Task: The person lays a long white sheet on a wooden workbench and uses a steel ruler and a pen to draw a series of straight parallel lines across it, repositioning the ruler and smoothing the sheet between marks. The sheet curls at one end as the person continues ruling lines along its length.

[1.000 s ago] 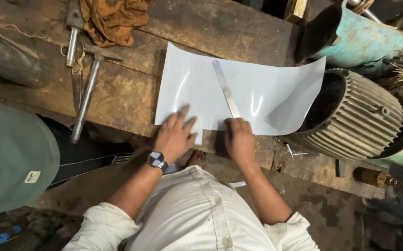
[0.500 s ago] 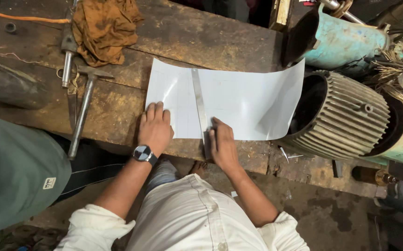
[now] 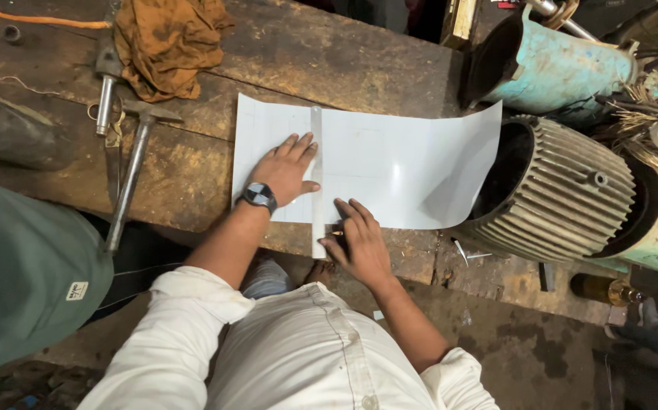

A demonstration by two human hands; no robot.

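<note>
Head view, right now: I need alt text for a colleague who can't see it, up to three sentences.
A person in a white shirt presses the left hand flat on a white sheet and a metal ruler on a worn wooden bench, the right hand by the ruler's near end. The sheet's right end curls up against a ribbed motor housing; a hammer and brown rag lie left.

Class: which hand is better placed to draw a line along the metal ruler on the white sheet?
Probably the right hand: it sits at the near end of the metal ruler, seemingly holding a small marking tool, while the left hand presses the ruler onto the white sheet.
</note>
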